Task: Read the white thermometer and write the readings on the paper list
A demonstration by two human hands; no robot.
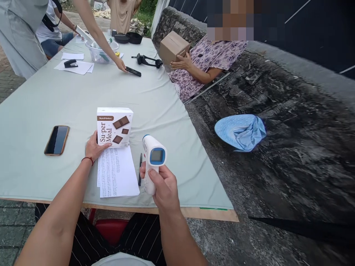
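My right hand [165,184] is wrapped round the handle of a white and blue infrared thermometer [151,147], its small grey screen facing me. The thermometer is held up over the table. My left hand [95,147] grips the lower left corner of a white box [115,127] printed "Su-per Meal" with brown chocolate pieces. That box stands upright at the top of some handwritten sheets of paper [122,177]. A dark pen [140,168] lies between the sheets and the thermometer.
A phone [57,140] lies to the left on the pale tablecloth [83,92]. Further off are a stapler [70,63], a plastic basket [101,53] and black pans [134,37]. One person's hand touches a dark object [133,71]; another holds a cardboard box [174,46]. A blue hat [240,132] lies right.
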